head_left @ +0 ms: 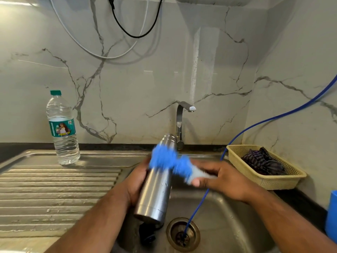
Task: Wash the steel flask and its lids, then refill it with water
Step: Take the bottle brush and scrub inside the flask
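Note:
My left hand (135, 183) grips the steel flask (155, 194) around its middle and holds it tilted over the sink (228, 216), mouth end up toward the tap. My right hand (218, 178) holds the pale handle of a blue bristle brush (169, 161), whose blurred head lies against the flask's upper part. A dark object (145, 232), perhaps a lid, lies on the sink floor below the flask; I cannot tell what it is.
The tap (182, 121) stands behind the flask, no water visible. A thin blue hose (204, 196) runs down into the drain (183, 234). A plastic water bottle (63, 128) stands on the ribbed drainboard (54, 189). A beige basket (264, 179) with cloth sits right; a blue container (331, 216) at the edge.

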A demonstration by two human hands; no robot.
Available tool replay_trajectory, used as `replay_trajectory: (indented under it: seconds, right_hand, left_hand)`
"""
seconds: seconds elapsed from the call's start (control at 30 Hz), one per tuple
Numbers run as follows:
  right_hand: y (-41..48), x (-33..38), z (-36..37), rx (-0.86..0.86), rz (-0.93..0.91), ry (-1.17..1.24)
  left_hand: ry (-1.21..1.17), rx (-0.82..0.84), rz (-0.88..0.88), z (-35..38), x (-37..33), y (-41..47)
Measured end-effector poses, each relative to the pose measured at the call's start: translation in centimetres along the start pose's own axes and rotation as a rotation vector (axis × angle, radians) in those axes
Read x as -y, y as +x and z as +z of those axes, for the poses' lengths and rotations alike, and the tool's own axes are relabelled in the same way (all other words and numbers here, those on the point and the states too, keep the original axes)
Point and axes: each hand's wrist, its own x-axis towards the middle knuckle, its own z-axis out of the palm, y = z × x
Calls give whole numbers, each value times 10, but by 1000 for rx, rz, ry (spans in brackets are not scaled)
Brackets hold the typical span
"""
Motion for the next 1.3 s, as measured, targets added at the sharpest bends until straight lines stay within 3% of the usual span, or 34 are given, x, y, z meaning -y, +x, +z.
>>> replay_trajectory:
  seconds: [0.07, 0.1, 0.23, 0.3, 0.4, 0.43, 0.57, 0.6, 0.7, 0.87, 1.0, 1.13, 1.3]
  right_hand:
    - [-3, 7, 3, 312, -1, -6]
    - [-4, 7, 4, 336, -22, -5]
    - [5, 2, 5, -179, -17, 1]
    - [2, 0, 1, -62, -11, -27]
    - [-4, 5, 0, 364, 4, 15]
    - [-5, 6, 1, 376, -4, 32]
    - [0, 6, 2, -7, -27, 84]
    - [0, 4, 0, 24, -28, 73]
    - [-4, 6, 1, 333, 10, 84]
    - [-7, 6, -12, 137, 27, 78]
    - [-8, 12, -2, 271, 13, 84]
    - [-3, 20, 9, 301, -50, 60]
    - [-10, 13, -15, 288, -3, 26]
  left_hand:
    - [-33, -26, 46, 0, -2, -2]
    - [-69, -36, 38, -1, -3, -3]
    - [-131, -20, -34, 1, -3, -6]
    - [-97, -34, -51, 1, -1, -6]
    - [-61, -41, 4, -2, 0, -3]
    - [-41, -59, 24, -3, -1, -2]
    - [-99, -29, 6, 3, -3, -5]
    - [-101, -23, 6, 4, -3, -7]
    - [-168, -56, -14, 2, -3, -7]
    - [-200, -112, -13, -1, -5, -7]
    - [-215, -115, 23, -7, -4, -2]
    - [-164, -79, 45, 0, -4, -7]
    - [-285, -28, -32, -3, -3, -3]
